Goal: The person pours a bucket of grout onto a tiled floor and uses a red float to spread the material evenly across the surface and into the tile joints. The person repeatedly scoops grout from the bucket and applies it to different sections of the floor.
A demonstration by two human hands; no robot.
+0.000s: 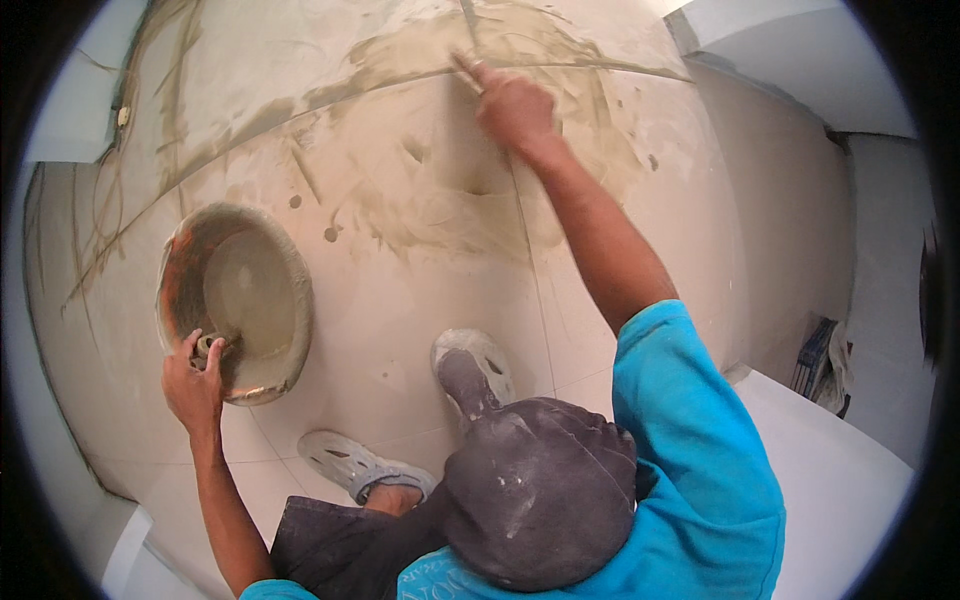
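My left hand (pixel 193 385) is at the near side of an orange bucket (pixel 300 290) whose rim is caked with grout. Its fingers and thumb close round a small grey, round-ended object (pixel 207 346), coated in the mix, whose kind I cannot make out. Thin grey-beige grout (pixel 250 275) fills the lower part of the bucket. My right hand (pixel 518 112), blurred, reaches far out over the floor tiles (pixel 600 290). Its fingers are closed, with a dark narrow tip showing beyond them; the rest of what it grips is hidden. Wet grout smears (pixel 410 190) spread around the tile joints there.
Two clog-shod feet (pixel 365 465) stand on the tiles near the bucket. A dark, dusty cap (pixel 540 490) covers part of the lower view. White wall edges (pixel 790 40) and a step-like white block (pixel 830 460) border the floor. Bags or packs (pixel 825 365) lie at the right wall.
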